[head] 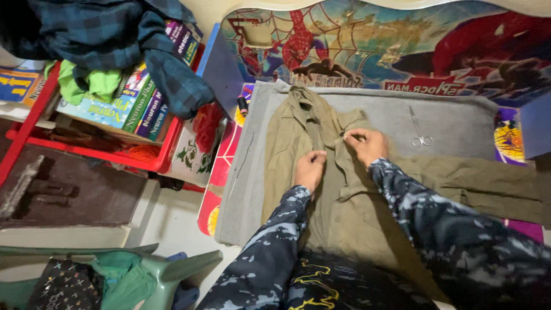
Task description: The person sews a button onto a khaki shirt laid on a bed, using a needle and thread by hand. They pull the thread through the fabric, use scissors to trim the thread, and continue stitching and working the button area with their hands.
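While both hands work at the front placket, we record the left hand (310, 168) closed in a loose fist, pinching a fold of the olive-green cotton shirt (321, 189), and the right hand (366, 144) just beside it at two o'clock, fingertips nipped together on the placket edge. Whether a needle or thread sits in that pinch we cannot tell; it is too small to resolve. The shirt lies spread, collar toward twelve o'clock, on a grey felt-like cloth (459, 123) covering a low table with a bright cartoon-printed top (227, 152).

At two o'clock from the right hand, small steel scissors (420, 135) lie on the grey cloth, apart from the shirt. At ten o'clock a dark thread spool (243, 105) stands at the cloth's far corner.

Risks, in our judgement: the spool stands near the edge and could roll off if the cloth is tugged; any sharp point between the fingers could prick the left hand, given how near the two are; the shirt's sleeve trailing toward three o'clock could drag the garment sideways; a red plastic crate of books (115, 132) with a blue plaid garment (143, 46) crowds the nine o'clock side.
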### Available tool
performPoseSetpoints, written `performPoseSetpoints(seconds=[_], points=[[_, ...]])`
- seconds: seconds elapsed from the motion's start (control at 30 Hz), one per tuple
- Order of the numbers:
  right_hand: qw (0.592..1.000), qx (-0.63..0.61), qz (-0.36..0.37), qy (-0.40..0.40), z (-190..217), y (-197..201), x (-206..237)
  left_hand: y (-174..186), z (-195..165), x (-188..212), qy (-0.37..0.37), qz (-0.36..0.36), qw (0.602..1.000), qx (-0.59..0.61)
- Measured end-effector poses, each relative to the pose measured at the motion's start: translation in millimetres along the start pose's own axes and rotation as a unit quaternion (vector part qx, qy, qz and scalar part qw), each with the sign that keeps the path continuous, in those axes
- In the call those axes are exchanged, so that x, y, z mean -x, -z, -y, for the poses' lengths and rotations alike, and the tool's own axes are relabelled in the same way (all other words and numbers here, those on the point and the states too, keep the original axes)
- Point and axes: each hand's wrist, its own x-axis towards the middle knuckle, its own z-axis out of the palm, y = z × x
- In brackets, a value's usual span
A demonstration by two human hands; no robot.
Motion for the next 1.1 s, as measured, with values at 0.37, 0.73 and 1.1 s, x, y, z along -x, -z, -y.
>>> performPoseSetpoints(seconds=[0.37, 0.73, 1.1], points=[[0.963, -0.254, -0.054, -0.073, -25.2, 20.9, 58.6, -40.8, 7.4, -10.5, 0.021, 0.130, 0.988, 0.074], [0.938, -0.313, -0.052, -0.140, -32.3, 20.7, 51.4, -54.7, 0.1, -10.0, 0.060, 0.159, 0.959, 0.229], [0.919, -0.337, -0.016, -0.203, -18.0, 6.8, 46.8, -60.8, -6.1, -6.7, -0.076, 0.156, 0.967, 0.188]])
